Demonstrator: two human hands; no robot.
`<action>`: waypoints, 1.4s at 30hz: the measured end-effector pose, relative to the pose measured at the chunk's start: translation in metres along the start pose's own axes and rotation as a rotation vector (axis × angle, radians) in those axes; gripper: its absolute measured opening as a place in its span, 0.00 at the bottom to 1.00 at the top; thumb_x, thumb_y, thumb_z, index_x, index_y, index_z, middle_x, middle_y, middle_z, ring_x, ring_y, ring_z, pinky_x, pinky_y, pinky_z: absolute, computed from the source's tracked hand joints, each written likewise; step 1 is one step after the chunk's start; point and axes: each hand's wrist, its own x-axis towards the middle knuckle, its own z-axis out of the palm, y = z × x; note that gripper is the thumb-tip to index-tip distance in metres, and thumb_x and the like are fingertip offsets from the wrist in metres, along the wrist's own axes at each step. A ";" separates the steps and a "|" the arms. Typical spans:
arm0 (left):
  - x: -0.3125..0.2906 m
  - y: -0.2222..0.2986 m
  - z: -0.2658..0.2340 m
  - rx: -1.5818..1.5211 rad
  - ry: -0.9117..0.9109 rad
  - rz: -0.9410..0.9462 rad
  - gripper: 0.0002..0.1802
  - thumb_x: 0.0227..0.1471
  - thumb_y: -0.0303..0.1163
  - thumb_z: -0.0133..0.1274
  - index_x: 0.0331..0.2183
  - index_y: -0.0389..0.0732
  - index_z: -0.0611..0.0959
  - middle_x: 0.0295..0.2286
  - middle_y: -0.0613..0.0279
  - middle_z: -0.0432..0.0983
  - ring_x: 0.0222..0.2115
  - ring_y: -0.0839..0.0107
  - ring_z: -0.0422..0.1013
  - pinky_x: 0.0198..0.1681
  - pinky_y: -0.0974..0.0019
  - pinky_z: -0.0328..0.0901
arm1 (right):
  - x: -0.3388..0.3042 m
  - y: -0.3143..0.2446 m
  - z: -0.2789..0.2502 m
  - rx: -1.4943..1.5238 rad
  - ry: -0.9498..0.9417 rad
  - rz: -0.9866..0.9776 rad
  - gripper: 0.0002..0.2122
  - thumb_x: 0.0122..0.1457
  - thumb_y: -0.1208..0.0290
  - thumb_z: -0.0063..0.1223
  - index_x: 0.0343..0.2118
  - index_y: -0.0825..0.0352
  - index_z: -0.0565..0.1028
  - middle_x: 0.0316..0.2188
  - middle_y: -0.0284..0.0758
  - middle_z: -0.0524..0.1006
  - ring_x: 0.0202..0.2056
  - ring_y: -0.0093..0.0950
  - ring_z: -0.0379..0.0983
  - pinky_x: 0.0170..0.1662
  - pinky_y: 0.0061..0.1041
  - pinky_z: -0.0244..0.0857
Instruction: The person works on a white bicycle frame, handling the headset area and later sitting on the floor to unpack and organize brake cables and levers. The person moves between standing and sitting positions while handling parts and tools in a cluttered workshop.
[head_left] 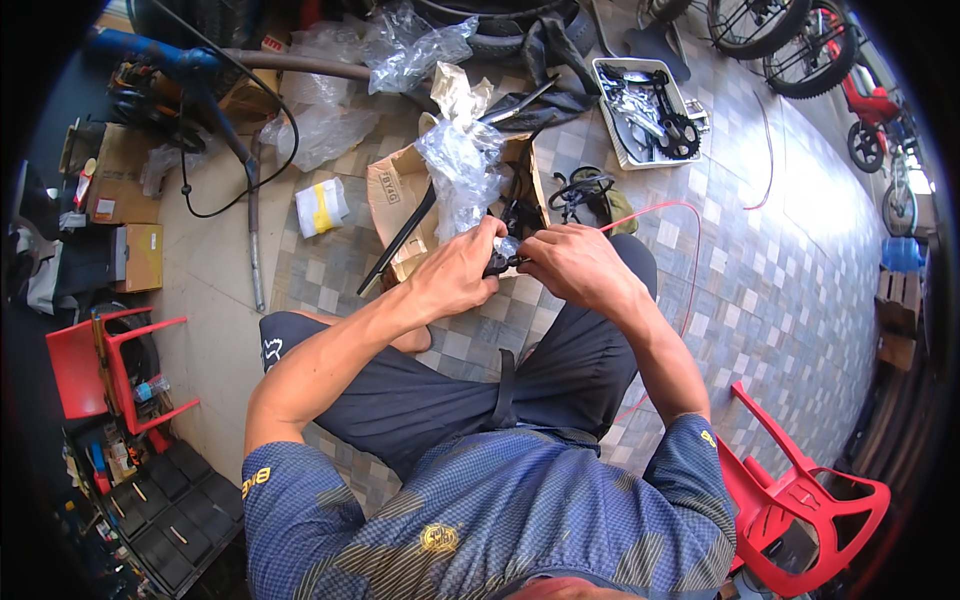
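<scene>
My left hand [455, 275] is closed around a small black bike part [497, 262] in front of my lap; its exact kind is hidden by the fingers. Right beside it, my right hand [578, 262] is closed in a pinch at the part's other side. A thin red cable [668, 204] runs out from under the right hand's knuckles and loops down past my right knee. Just beyond the hands stands an open cardboard box [397, 195] with clear plastic wrapping [462, 165] and black parts inside. A black tube [400, 240] leans across its left side.
A white tray [640, 163] of metal tools and a crankset lies beyond, to the right. Left of the box are a white and yellow packet [321, 208] and a blue bike frame [205, 85]. Red plastic chairs [800, 500] flank me. Bikes [815, 45] stand far right.
</scene>
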 end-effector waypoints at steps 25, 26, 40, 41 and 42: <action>-0.015 -0.022 -0.098 0.359 -0.036 0.019 0.17 0.47 0.27 0.57 0.43 0.42 0.80 0.40 0.58 0.72 0.40 0.53 0.74 0.43 0.55 0.68 | -0.131 0.094 -0.076 0.123 0.304 0.408 0.06 0.62 0.72 0.57 0.39 0.67 0.79 0.32 0.43 0.82 0.34 0.45 0.79 0.38 0.37 0.72; -0.017 -0.033 -0.104 0.349 -0.012 0.019 0.17 0.46 0.27 0.56 0.42 0.42 0.81 0.39 0.58 0.72 0.40 0.54 0.73 0.43 0.56 0.68 | -0.148 0.106 -0.080 0.113 0.321 0.445 0.06 0.63 0.73 0.56 0.39 0.68 0.79 0.32 0.43 0.82 0.34 0.43 0.80 0.38 0.35 0.72; -0.236 -0.263 -0.272 0.700 0.561 -0.510 0.21 0.46 0.25 0.56 0.45 0.38 0.77 0.40 0.46 0.73 0.44 0.47 0.71 0.47 0.52 0.67 | -0.480 0.241 -0.102 -0.161 0.600 1.107 0.12 0.68 0.65 0.52 0.45 0.69 0.80 0.37 0.37 0.84 0.42 0.26 0.79 0.48 0.27 0.69; -0.249 -0.279 -0.276 0.692 0.629 -0.608 0.21 0.48 0.26 0.57 0.47 0.39 0.77 0.42 0.45 0.73 0.46 0.47 0.71 0.49 0.51 0.67 | -0.504 0.243 -0.110 -0.170 0.608 1.168 0.13 0.68 0.65 0.52 0.46 0.68 0.80 0.38 0.38 0.84 0.42 0.28 0.80 0.48 0.27 0.69; -0.245 -0.295 -0.267 0.715 0.677 -0.723 0.20 0.49 0.27 0.58 0.47 0.39 0.77 0.42 0.46 0.74 0.46 0.46 0.72 0.49 0.50 0.67 | -0.530 0.236 -0.122 -0.195 0.613 1.237 0.13 0.67 0.64 0.52 0.46 0.67 0.81 0.39 0.38 0.84 0.42 0.29 0.80 0.48 0.27 0.69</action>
